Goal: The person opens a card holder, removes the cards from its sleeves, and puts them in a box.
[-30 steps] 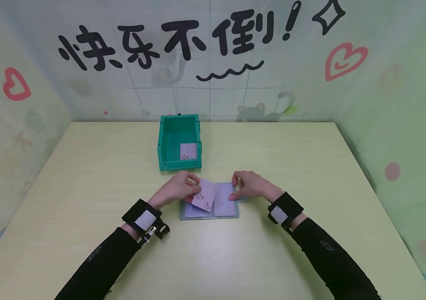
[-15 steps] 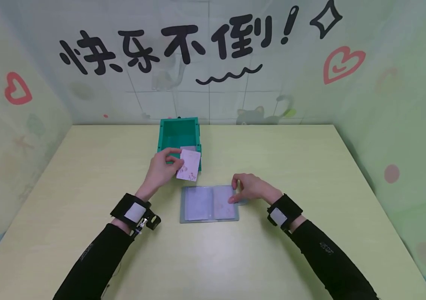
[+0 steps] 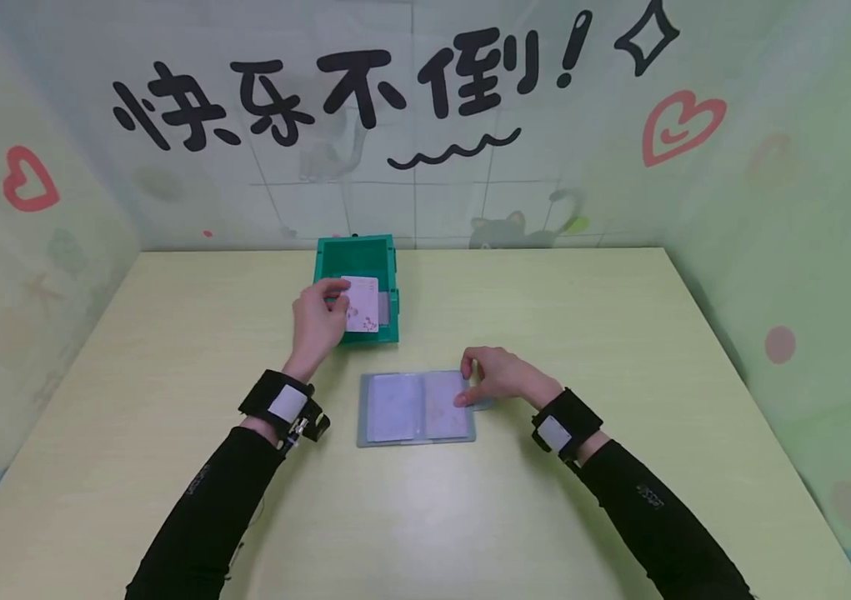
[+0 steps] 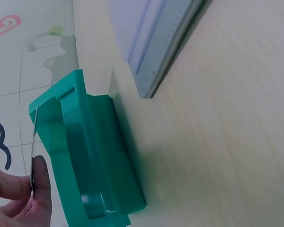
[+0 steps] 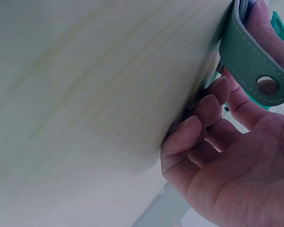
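My left hand (image 3: 317, 319) pinches a small pinkish card (image 3: 363, 305) with a floral print, held over the green plastic bin (image 3: 357, 245). In the left wrist view the card (image 4: 33, 137) appears edge-on between thumb and fingers, above the bin's opening. Part of another pink card (image 3: 383, 308) lies inside the bin. A grey-green card holder (image 3: 395, 408) lies spread open on the table, with clear pockets. My right hand (image 3: 502, 372) grips its right edge, thumb on the page. The right wrist view shows its stitched strap (image 5: 251, 61) with a metal snap.
The pale wooden table (image 3: 192, 350) extends around the bin and card holder. A printed fabric wall (image 3: 282, 200) with dark lettering stands right behind the bin, and further walls flank both sides.
My left hand has carried the card up from over the card holder's left page to above the bin. The right hand has stayed at the holder's right edge.
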A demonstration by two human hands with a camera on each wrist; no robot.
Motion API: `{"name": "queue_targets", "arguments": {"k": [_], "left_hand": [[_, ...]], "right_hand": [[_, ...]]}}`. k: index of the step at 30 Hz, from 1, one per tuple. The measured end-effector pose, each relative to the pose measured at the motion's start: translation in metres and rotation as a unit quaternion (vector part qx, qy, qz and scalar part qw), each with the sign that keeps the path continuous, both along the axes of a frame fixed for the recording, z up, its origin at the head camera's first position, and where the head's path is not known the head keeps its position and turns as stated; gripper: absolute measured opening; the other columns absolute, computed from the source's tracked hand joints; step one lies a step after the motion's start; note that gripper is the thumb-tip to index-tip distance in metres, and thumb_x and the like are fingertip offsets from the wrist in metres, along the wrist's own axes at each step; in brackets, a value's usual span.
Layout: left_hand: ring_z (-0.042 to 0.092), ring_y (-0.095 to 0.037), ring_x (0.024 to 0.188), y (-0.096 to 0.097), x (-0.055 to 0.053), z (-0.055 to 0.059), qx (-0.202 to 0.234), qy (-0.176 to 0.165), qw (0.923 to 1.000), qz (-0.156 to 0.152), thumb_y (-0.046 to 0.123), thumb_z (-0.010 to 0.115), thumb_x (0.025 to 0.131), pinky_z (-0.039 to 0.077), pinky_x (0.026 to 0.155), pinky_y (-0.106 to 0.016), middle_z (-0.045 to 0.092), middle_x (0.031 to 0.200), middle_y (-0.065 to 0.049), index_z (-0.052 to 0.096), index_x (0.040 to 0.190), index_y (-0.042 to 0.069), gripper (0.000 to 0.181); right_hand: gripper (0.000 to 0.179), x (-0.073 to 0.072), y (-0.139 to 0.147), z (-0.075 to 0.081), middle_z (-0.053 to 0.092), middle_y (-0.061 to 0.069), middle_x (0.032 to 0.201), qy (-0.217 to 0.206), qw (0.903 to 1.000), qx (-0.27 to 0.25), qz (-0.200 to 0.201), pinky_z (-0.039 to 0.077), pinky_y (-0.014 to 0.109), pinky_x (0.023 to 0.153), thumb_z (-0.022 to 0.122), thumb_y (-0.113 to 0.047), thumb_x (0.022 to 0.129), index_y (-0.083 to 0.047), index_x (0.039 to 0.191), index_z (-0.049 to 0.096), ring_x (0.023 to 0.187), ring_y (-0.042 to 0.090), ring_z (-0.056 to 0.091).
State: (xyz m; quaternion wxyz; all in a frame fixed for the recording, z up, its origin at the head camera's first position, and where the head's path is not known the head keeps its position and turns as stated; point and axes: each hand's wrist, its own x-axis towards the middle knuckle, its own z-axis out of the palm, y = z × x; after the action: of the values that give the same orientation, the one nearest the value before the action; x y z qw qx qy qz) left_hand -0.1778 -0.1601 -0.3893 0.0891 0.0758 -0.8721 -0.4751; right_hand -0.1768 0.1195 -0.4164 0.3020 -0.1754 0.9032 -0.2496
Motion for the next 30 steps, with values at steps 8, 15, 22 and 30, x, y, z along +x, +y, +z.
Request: {"name": "queue_targets", "arguments": {"k": [8,15,22,30], "left_hand": [[0.058,-0.038,0.112,0.008,-0.016,-0.002,-0.02,-0.019,0.9996,-0.012,0.001,0.049,0.102,0.053,0.099,-0.048,0.06,0.137,-0.024,0.059,0.135,-0.003,0.035],[0.063,-0.038,0.104,0.013,-0.022,-0.009,-0.081,-0.059,0.9937,-0.05,-0.003,0.051,0.098,0.05,0.076,-0.036,0.06,0.136,-0.028,0.057,0.136,-0.008,0.039],[0.066,-0.036,0.093,0.018,-0.025,-0.016,-0.12,-0.071,0.9872,-0.076,-0.006,0.05,0.096,0.043,0.062,-0.03,0.062,0.133,-0.028,0.06,0.132,-0.009,0.038],[0.06,-0.029,0.077,0.023,-0.027,-0.022,-0.182,-0.07,0.9755,-0.102,-0.004,0.05,0.096,0.043,0.063,-0.032,0.065,0.088,-0.021,0.068,0.104,-0.009,0.021]], "right_hand": [[0.038,0.003,0.0,-0.001,0.049,0.005,0.081,0.001,1.0,-0.009,0.001,0.038,0.027,0.067,0.084,-0.027,0.082,-0.01,0.098,0.055,0.078,0.02,0.051],[0.038,0.006,0.001,-0.002,0.049,0.005,0.08,0.001,1.0,-0.009,0.001,0.038,0.027,0.066,0.085,-0.027,0.082,-0.01,0.098,0.056,0.076,0.019,0.051],[0.038,0.002,0.0,-0.002,0.05,0.005,0.08,0.002,1.0,-0.002,0.002,0.039,0.027,0.067,0.085,-0.029,0.081,-0.01,0.098,0.056,0.077,0.02,0.052],[0.039,0.0,-0.001,0.0,0.05,0.006,0.082,0.001,1.0,0.006,0.0,0.038,0.027,0.067,0.084,-0.03,0.081,-0.011,0.099,0.056,0.079,0.021,0.053]]}}
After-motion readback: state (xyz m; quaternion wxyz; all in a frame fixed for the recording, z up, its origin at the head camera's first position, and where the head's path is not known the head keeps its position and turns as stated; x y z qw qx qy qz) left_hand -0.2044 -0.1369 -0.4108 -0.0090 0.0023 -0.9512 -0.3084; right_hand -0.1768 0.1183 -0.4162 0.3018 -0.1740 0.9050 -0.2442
